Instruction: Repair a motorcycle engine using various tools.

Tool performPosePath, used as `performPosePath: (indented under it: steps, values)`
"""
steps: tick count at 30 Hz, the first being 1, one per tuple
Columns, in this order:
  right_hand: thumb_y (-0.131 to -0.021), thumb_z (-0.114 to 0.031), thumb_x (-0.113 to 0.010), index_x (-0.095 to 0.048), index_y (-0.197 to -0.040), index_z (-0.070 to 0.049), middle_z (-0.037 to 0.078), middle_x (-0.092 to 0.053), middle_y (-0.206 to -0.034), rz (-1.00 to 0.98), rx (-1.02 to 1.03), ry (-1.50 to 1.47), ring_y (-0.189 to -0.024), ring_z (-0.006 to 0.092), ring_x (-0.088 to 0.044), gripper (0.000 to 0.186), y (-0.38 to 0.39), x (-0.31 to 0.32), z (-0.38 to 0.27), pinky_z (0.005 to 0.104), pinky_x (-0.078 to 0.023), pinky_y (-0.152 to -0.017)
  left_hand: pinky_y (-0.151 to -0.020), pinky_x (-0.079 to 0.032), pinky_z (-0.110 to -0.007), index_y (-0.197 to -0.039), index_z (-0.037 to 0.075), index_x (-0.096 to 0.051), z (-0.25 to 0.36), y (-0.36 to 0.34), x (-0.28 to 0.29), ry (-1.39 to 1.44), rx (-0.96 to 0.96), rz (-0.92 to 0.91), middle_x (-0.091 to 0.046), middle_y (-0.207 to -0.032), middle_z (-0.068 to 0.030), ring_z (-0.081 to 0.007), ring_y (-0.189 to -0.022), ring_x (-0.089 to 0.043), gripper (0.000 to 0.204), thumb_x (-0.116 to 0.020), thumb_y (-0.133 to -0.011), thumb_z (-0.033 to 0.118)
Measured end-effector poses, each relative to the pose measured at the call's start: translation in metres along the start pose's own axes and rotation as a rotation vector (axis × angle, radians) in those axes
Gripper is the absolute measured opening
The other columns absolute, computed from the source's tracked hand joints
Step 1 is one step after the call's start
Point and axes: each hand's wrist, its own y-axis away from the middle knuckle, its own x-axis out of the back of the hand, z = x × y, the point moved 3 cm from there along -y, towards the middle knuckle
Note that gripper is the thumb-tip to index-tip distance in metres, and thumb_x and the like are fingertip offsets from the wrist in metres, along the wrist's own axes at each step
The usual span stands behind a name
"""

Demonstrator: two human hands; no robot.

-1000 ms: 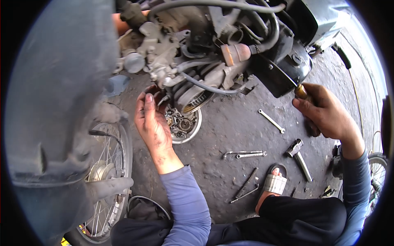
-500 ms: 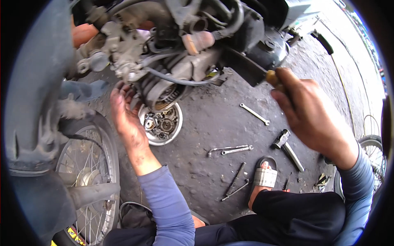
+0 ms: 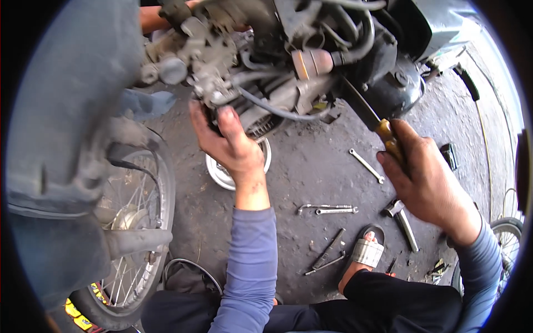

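Note:
A motorcycle engine [image 3: 277, 94], greasy and partly stripped, hangs across the upper middle. My left hand [image 3: 239, 150] is at its lower front end, thumb and fingers curled round a dark edge there; part of the grip is hidden. In my right hand [image 3: 427, 177] is a screwdriver [image 3: 390, 139] with a yellow handle. Its thin shaft points up and left, beside a dark housing, and the tip is hard to make out against the engine. Below the engine a round metal basin [image 3: 221, 173] rests on the ground, mostly covered by my left hand.
Wrenches [image 3: 366, 165] and a hammer [image 3: 404, 225] lie on the dark ground near my sandalled foot [image 3: 368, 250]. A spoked wheel [image 3: 127, 233] and grey body panels [image 3: 66, 139] fill the left. Another person's arm [image 3: 152, 19] shows behind the engine.
The view has shifted, so the scene sits further right. My left hand has come round in front of the basin, its thumb now on the engine. The screwdriver's shaft and handle show more clearly.

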Motion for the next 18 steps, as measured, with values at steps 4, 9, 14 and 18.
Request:
performPosePath:
  steps: [4,9,14,18]
  values:
    - [-0.090,-0.021,-0.060,-0.051,-0.095,0.002,0.015,-0.055,-0.064,-0.125,-0.144,-0.194,-0.059,0.0270,-0.057,0.025,0.002,0.010,0.026,0.0384,-0.044,-0.058,-0.097,-0.038,-0.038,-0.122,-0.012,-0.046,-0.007,-0.006,0.001,-0.005,-0.052,0.041,-0.052,-0.120,-0.0236,-0.0319,-0.109,-0.052,0.081,-0.039,-0.091,0.062]
    - [-0.090,-0.024,-0.061,-0.054,-0.086,-0.001,0.009,-0.055,-0.070,-0.277,-0.131,-0.740,-0.067,0.0183,-0.059,0.025,0.076,-0.060,0.056,0.0361,-0.046,-0.059,-0.111,-0.024,-0.043,-0.138,-0.003,-0.038,-0.019,0.005,0.013,0.370,0.314,0.071,-0.042,-0.139,-0.0183,-0.0308,-0.130,-0.038,0.086,-0.029,-0.091,0.069]
    - [-0.088,-0.027,-0.065,-0.057,-0.085,0.000,0.014,-0.053,-0.081,-0.362,0.082,-0.341,-0.077,0.0310,-0.059,0.029,0.058,-0.106,0.041,0.0377,-0.047,-0.069,-0.095,-0.038,-0.041,-0.122,0.006,-0.048,-0.046,0.032,0.059,0.466,0.695,0.343,-0.055,-0.125,-0.0098,-0.0228,-0.114,-0.052,0.067,-0.036,-0.092,0.065]
    - [-0.082,-0.009,-0.070,-0.057,-0.107,-0.002,0.017,-0.059,-0.110,0.204,0.655,-0.695,-0.100,0.0313,-0.060,0.029,0.014,-0.122,-0.043,0.0374,-0.049,-0.084,-0.088,-0.041,-0.041,-0.110,0.008,-0.052,-0.062,0.029,0.077,0.547,0.811,0.289,-0.059,-0.111,-0.0089,-0.0237,-0.103,-0.056,0.054,-0.045,-0.091,0.057]
